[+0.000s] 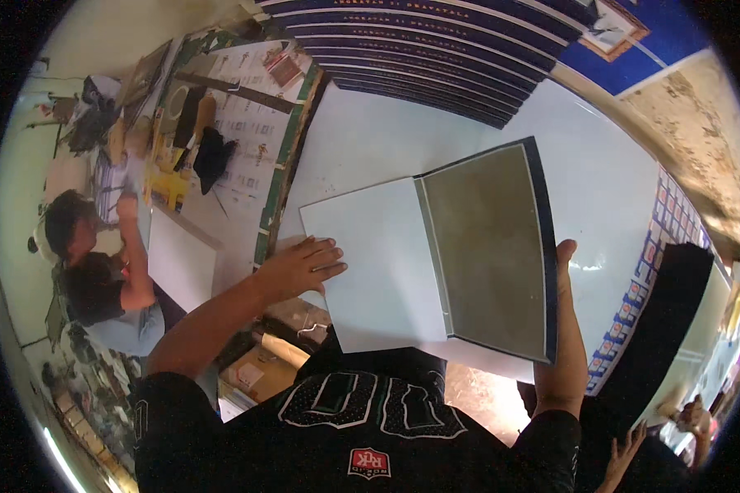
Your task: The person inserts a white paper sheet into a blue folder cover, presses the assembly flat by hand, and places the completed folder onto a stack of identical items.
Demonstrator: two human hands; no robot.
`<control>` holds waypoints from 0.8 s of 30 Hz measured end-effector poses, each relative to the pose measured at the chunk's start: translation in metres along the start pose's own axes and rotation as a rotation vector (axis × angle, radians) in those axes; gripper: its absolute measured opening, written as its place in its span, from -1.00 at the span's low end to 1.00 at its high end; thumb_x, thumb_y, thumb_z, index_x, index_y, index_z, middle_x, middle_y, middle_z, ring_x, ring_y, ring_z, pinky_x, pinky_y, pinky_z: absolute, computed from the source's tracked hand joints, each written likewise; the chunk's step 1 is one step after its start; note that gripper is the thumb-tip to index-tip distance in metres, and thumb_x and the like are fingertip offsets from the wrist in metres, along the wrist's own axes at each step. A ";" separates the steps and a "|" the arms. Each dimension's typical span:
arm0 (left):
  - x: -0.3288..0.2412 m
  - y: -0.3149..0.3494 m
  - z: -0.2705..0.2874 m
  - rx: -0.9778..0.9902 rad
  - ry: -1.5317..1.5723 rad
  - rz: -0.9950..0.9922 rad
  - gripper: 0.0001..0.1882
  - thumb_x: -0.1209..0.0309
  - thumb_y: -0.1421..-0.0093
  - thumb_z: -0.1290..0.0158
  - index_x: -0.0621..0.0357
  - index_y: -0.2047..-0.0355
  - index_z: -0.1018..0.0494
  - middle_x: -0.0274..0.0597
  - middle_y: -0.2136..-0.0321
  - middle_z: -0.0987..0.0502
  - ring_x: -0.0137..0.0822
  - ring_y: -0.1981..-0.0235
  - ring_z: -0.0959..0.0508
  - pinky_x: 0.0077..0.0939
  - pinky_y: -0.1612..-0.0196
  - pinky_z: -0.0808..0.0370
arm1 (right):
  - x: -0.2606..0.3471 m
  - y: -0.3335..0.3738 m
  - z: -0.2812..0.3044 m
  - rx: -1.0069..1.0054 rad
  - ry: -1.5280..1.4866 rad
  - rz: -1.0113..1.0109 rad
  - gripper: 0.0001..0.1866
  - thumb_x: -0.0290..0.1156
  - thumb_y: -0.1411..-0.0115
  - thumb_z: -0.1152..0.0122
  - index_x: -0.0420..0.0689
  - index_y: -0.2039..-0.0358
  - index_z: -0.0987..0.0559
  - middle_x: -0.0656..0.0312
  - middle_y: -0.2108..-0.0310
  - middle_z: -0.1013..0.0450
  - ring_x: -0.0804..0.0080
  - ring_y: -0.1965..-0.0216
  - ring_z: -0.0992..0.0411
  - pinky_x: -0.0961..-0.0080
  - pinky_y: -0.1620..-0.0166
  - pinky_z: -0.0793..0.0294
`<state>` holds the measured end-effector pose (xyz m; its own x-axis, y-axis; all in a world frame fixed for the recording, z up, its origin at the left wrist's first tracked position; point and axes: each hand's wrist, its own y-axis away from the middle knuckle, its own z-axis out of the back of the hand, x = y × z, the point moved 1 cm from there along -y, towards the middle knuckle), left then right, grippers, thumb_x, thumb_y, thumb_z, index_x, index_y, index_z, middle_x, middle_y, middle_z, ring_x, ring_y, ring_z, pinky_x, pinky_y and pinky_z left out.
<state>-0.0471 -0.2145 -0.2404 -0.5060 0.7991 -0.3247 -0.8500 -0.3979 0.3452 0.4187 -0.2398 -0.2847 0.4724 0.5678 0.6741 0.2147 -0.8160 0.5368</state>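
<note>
In front of me lies an open hardcover book, its white page block (374, 267) on the left and its grey-brown inner cover board (489, 246) with a dark border on the right. My left hand (308, 264) rests flat at the left edge of the white block, fingers stretched out and holding nothing. At the outer edge of the cover board is my right hand (565, 267). Its thumb points up beside the edge, while the board hides the other fingers, so their grip does not show. The cover looks tilted up from the white table (353, 123).
A tall stack of dark blue books (427, 57) stands at the far side. Right of the book lie printed sheets (645, 279) and a black strip (674, 320). On the left, a co-worker (99, 263) sits by another table (247, 135) with tools and a white board (182, 253).
</note>
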 end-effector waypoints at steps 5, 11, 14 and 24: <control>-0.001 0.002 0.000 0.026 -0.068 -0.002 -0.33 0.13 -0.03 -0.14 -0.02 -0.17 -0.31 -0.20 -0.21 -0.27 -0.12 -0.30 -0.17 -0.09 -0.31 -0.19 | -0.004 -0.029 -0.010 0.162 -0.253 0.105 0.23 0.62 0.16 0.02 -0.27 -0.22 -0.31 -0.05 -0.04 -0.42 0.21 0.03 -0.45 0.32 0.01 -0.48; -0.001 0.006 -0.003 0.042 -0.072 0.037 -0.34 0.14 -0.05 -0.13 -0.06 -0.18 -0.30 -0.25 -0.24 -0.23 -0.19 -0.34 -0.10 -0.13 -0.34 -0.13 | -0.020 -0.032 -0.036 0.280 -0.477 0.229 0.20 0.59 0.13 -0.03 -0.27 -0.21 -0.31 -0.04 -0.03 -0.43 0.21 0.03 -0.45 0.31 0.02 -0.49; 0.002 0.005 -0.003 0.034 -0.045 0.032 -0.35 0.15 -0.07 -0.12 -0.08 -0.20 -0.29 -0.29 -0.26 -0.21 -0.21 -0.35 -0.08 -0.15 -0.34 -0.12 | -0.025 -0.031 -0.045 0.298 -0.520 0.262 0.19 0.57 0.12 -0.05 -0.27 -0.21 -0.32 -0.04 -0.03 -0.43 0.20 0.03 -0.45 0.30 0.03 -0.49; 0.004 0.019 -0.018 -0.213 -0.059 0.006 -0.41 0.07 -0.01 -0.14 -0.05 -0.07 -0.42 -0.25 -0.20 -0.28 -0.20 -0.28 -0.19 -0.08 -0.32 -0.13 | 0.007 0.019 -0.117 0.216 -0.304 0.120 -0.02 0.27 0.04 -0.29 -0.25 -0.19 -0.33 -0.07 -0.03 -0.43 0.13 0.03 -0.46 0.21 0.05 -0.53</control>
<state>-0.0680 -0.2273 -0.2508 -0.5066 0.8192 -0.2688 -0.8621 -0.4837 0.1506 0.3258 -0.2382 -0.2103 0.7299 0.4353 0.5270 0.3021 -0.8971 0.3225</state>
